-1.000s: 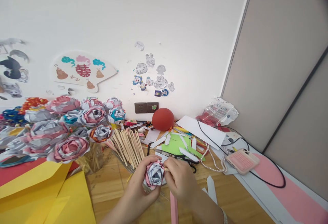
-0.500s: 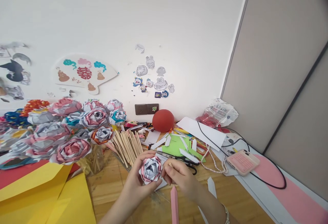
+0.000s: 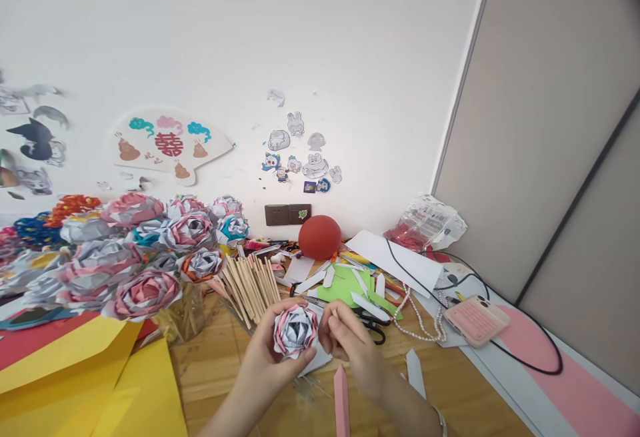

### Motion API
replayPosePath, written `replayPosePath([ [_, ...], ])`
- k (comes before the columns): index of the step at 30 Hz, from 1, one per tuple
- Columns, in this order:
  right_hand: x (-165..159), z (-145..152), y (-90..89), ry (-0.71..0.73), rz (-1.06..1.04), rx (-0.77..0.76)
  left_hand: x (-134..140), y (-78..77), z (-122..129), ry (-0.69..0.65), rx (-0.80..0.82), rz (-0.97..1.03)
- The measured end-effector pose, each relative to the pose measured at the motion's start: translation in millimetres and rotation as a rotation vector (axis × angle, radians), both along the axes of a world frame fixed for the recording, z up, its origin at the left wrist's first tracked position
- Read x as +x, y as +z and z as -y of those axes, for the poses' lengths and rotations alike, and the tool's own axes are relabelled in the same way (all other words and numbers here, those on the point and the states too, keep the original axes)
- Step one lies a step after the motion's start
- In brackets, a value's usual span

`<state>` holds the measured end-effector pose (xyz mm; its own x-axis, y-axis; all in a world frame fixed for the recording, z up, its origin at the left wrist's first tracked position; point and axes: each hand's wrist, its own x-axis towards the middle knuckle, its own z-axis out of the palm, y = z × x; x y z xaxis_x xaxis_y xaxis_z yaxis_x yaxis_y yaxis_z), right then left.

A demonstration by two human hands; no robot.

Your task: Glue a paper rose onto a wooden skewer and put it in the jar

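A round rose of crisply folded, layered pink and grey-white paper (image 3: 296, 332) is held toward the view's six o'clock, above the wood-grained counter (image 3: 220, 357), cupped by the left hand's (image 3: 265, 354) curled fingers. At its three o'clock, a small pale tip (image 3: 335, 315) is pinched by the right hand's (image 3: 347, 342) fingers. A creased pink paper strip (image 3: 341, 400) is seen at five; slim wooden sticks (image 3: 249, 290) are bunched at ten.

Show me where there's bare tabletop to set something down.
Bare wooden tabletop lies between the yellow paper sheets and the left hand; another patch between the pointed white paper strip and flat white paper at right. Crowded: farther back, with pale wooden sticks and green paper scraps.
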<state>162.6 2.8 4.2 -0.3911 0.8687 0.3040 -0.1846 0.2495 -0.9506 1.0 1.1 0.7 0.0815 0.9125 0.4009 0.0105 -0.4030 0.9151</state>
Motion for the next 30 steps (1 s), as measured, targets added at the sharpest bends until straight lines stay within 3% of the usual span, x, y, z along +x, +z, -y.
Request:
replayPosePath([
  [6, -2.7, -3.0, -1.8, -0.358, 0.285, 0.209, 4.6, -4.2, 3.4, -0.051, -0.137, 0.03],
  [15, -10.8, 2.3, -4.0, -0.456, 0.417, 0.369, 7.7, -14.5, -1.4, 0.119, 0.053, -0.119],
  [20, -9.2, 0.4, -6.1, -0.567, 0.44, 0.432, 7.5, -13.8, -1.8, 0.125, 0.073, -0.156],
  [30, -11.2, 1.9, -8.6, -0.546, 0.514, 0.567, 6.0, -20.4, -0.3, 0.103, 0.102, -0.225],
])
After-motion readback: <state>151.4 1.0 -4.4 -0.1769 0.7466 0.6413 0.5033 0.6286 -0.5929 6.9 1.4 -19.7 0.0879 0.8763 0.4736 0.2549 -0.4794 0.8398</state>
